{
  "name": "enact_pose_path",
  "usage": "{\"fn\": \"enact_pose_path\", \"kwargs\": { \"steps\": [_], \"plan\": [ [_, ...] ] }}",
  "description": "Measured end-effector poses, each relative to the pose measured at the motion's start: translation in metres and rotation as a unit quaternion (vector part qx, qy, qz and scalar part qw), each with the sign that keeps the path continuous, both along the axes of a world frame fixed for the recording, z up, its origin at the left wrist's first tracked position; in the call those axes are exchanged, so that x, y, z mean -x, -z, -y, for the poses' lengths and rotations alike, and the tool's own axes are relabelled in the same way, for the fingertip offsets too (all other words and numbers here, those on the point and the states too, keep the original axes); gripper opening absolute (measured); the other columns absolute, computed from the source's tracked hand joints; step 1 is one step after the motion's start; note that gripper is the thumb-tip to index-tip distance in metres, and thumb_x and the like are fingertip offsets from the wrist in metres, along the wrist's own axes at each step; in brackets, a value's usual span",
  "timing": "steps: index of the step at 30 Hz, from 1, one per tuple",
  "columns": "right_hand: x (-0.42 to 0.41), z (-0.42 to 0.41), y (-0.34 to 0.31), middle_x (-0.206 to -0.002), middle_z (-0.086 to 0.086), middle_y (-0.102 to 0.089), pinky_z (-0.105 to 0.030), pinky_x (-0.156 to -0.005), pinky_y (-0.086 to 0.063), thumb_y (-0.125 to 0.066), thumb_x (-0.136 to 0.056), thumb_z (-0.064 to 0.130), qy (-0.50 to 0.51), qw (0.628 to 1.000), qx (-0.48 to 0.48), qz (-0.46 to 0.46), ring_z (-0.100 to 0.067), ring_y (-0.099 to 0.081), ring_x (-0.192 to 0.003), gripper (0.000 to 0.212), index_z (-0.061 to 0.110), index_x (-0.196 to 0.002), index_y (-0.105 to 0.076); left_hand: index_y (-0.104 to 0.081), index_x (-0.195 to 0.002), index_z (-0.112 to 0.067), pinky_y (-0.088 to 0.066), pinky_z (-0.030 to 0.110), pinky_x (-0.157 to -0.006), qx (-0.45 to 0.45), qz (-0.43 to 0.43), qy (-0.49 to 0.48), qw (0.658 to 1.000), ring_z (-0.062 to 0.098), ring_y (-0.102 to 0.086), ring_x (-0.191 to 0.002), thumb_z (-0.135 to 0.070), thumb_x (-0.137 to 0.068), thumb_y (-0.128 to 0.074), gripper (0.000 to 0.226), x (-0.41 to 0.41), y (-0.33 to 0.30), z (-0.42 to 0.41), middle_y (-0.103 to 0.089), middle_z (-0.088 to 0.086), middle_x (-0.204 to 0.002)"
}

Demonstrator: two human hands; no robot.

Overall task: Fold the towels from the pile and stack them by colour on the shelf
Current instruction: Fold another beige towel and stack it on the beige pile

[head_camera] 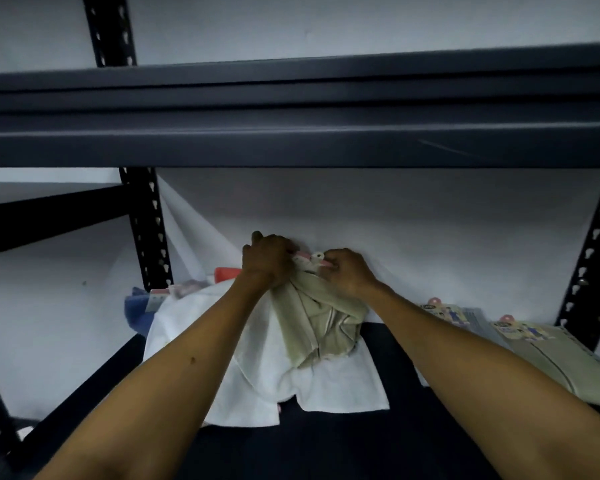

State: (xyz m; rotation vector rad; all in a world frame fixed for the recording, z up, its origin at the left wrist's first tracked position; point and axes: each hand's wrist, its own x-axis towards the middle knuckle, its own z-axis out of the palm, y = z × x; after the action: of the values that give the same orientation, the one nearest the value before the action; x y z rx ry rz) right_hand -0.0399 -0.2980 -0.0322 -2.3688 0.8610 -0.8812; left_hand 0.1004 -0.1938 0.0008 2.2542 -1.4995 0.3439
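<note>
A crumpled beige towel with a pink hanger tag at its top lies on a pile of towels on the dark shelf board. My left hand grips its upper left edge. My right hand pinches the top by the tag. Under it spreads a white towel. A blue towel and a red one peek out behind the pile at the left. At the right lie a folded grey towel and a folded beige towel, both with labels.
A dark upper shelf beam runs across just above the hands. Black perforated uprights stand at the left and right. A white wall closes the back of the shelf.
</note>
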Motion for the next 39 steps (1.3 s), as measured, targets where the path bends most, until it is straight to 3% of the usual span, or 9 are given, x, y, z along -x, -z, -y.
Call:
{"fn": "enact_pose_path", "kwargs": {
  "steps": [2, 7, 11, 14, 22, 26, 31, 34, 39],
  "plan": [
    [0.000, -0.003, -0.008, -0.061, 0.001, -0.057, -0.025, -0.059, -0.038, -0.066, -0.086, 0.011, 0.012, 0.999, 0.012, 0.031, -0.011, -0.050, -0.059, 0.028, 0.017, -0.060, -0.059, -0.064, -0.123, -0.028, -0.035, 0.042, -0.096, 0.039, 0.015, 0.026, 0.999, 0.027, -0.038, -0.123, -0.030, -0.092, -0.058, 0.032, -0.003, -0.001, -0.005, -0.061, 0.001, -0.124],
    [0.024, -0.009, -0.040, -0.096, -0.006, -0.069, -0.003, -0.070, -0.042, -0.076, -0.083, 0.017, 0.027, 0.987, 0.052, 0.153, -0.014, -0.064, -0.089, 0.016, 0.008, -0.097, -0.075, -0.069, -0.117, -0.018, -0.044, 0.042, -0.100, 0.188, -0.110, 0.122, 0.968, 0.026, -0.054, -0.117, -0.031, -0.086, -0.070, 0.034, 0.005, -0.016, -0.026, -0.064, 0.009, -0.122],
    [0.058, -0.045, -0.060, -0.102, -0.002, -0.064, -0.017, -0.083, -0.050, -0.078, -0.083, 0.018, 0.079, 0.954, 0.061, 0.284, -0.011, -0.062, -0.091, 0.029, 0.018, -0.110, -0.071, -0.075, -0.096, -0.014, -0.054, 0.025, -0.079, 0.291, -0.246, 0.195, 0.904, 0.012, -0.067, -0.091, -0.025, -0.081, -0.077, 0.019, 0.052, -0.039, -0.044, -0.073, 0.000, -0.098],
    [0.089, -0.085, -0.064, -0.100, 0.000, -0.072, -0.022, -0.080, -0.056, -0.072, -0.087, 0.013, -0.006, 0.937, -0.094, 0.335, -0.013, -0.069, -0.087, 0.026, 0.015, -0.112, -0.067, -0.074, -0.081, -0.013, -0.058, 0.035, -0.077, 0.322, -0.367, 0.225, 0.843, 0.013, -0.070, -0.081, -0.022, -0.078, -0.078, 0.011, 0.088, -0.041, -0.058, -0.074, -0.001, -0.083],
    [0.174, -0.146, -0.011, -0.113, -0.019, -0.071, -0.039, -0.090, -0.056, -0.057, -0.096, 0.022, -0.131, 0.880, -0.268, 0.369, -0.031, -0.068, -0.107, 0.032, 0.002, -0.119, -0.065, -0.072, -0.108, -0.012, -0.056, 0.025, -0.080, 0.131, -0.560, 0.343, 0.742, 0.016, -0.072, -0.095, -0.024, -0.102, -0.049, 0.027, 0.180, 0.012, -0.094, -0.076, 0.006, -0.099],
    [0.213, -0.144, 0.016, -0.106, -0.024, -0.071, -0.045, -0.089, -0.054, -0.065, -0.087, 0.002, -0.053, 0.839, -0.324, 0.434, -0.040, -0.068, -0.102, 0.025, -0.003, -0.112, -0.067, -0.070, -0.099, -0.005, -0.059, 0.027, -0.072, 0.166, -0.590, 0.265, 0.745, 0.022, -0.072, -0.083, -0.009, -0.099, -0.053, 0.017, 0.205, 0.039, -0.094, -0.075, 0.011, -0.089],
    [0.262, -0.144, 0.021, -0.110, -0.026, -0.069, -0.049, -0.099, -0.050, -0.061, -0.086, -0.005, -0.051, 0.810, -0.383, 0.440, -0.042, -0.064, -0.108, 0.030, -0.008, -0.116, -0.061, -0.074, -0.084, -0.021, -0.047, 0.019, -0.075, 0.243, -0.409, 0.250, 0.843, 0.007, -0.061, -0.092, -0.012, -0.085, -0.071, 0.010, 0.221, 0.055, -0.100, -0.072, -0.008, -0.093],
    [0.287, -0.143, 0.014, -0.112, -0.027, -0.068, -0.052, -0.102, -0.047, -0.058, -0.088, -0.005, -0.079, 0.813, -0.389, 0.427, -0.042, -0.065, -0.108, 0.030, -0.007, -0.118, -0.061, -0.073, -0.088, -0.025, -0.047, 0.032, -0.088, 0.218, -0.403, 0.324, 0.828, 0.013, -0.061, -0.112, -0.023, -0.079, -0.077, 0.010, 0.233, 0.043, -0.110, -0.070, -0.008, -0.109],
    [0.323, -0.147, -0.009, -0.108, -0.022, -0.071, -0.048, -0.089, -0.055, -0.060, -0.086, -0.007, -0.133, 0.879, -0.329, 0.319, -0.037, -0.069, -0.098, 0.031, 0.001, -0.116, -0.063, -0.065, -0.087, -0.007, -0.055, 0.023, -0.074, 0.213, -0.448, 0.390, 0.776, 0.017, -0.070, -0.091, 0.005, -0.080, -0.072, 0.015, 0.259, 0.020, -0.120, -0.074, 0.001, -0.091]
  ]
}}
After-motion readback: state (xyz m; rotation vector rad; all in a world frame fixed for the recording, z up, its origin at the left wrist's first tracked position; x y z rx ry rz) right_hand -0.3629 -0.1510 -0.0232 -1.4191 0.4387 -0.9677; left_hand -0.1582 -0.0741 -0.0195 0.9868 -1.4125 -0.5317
